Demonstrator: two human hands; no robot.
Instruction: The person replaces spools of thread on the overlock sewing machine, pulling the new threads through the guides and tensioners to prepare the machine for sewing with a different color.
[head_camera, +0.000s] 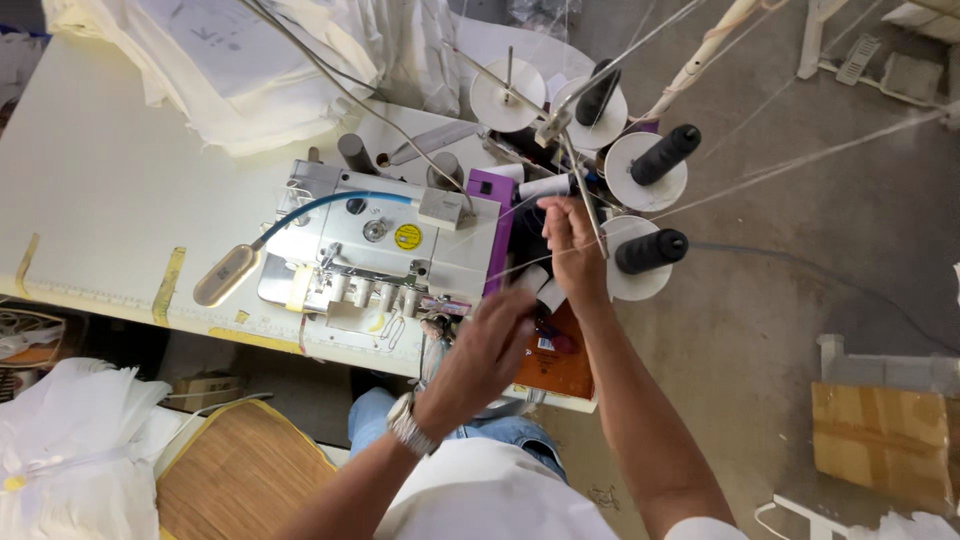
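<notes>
A white overlock sewing machine (380, 250) sits on a cream table (100, 200). Behind it a thread stand carries several black thread cones (652, 250) on white discs. My right hand (570, 245) is raised beside the stand's metal rod, fingers pinched on a thin white thread (500, 272) that runs back toward the machine. My left hand (490, 345), with a metal watch at the wrist, is at the machine's right end, fingers closed together near the same thread. Whether it grips the thread is unclear.
A pile of cream fabric (250, 70) lies at the table's far side. An orange box (560, 365) sits under my hands. White cloth (60, 450) and a woven seat (240, 475) are at lower left, cardboard (880, 440) at right on the concrete floor.
</notes>
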